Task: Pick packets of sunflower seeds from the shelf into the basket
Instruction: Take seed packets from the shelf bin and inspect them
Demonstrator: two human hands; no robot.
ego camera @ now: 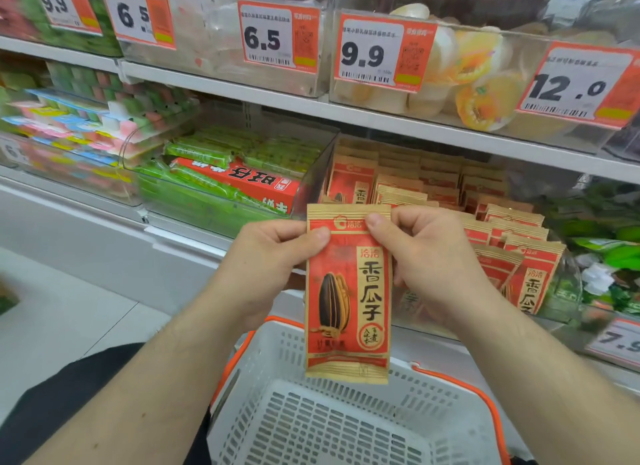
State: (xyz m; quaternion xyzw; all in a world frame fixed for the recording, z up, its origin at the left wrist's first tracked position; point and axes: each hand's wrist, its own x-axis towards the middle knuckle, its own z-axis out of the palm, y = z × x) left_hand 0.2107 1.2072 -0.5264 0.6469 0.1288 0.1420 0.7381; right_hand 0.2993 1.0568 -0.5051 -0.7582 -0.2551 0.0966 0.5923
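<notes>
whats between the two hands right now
In the head view, one sunflower seed packet hangs upright between them, its top pinched by the left hand and right hand, above the basket.

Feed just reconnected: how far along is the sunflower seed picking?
Done: nothing visibly. The visible part of the basket holds no packets. In hand: the left hand and right hand pinch one packet upright above it. Left: drop it in; more packets remain in the shelf bin.
</notes>
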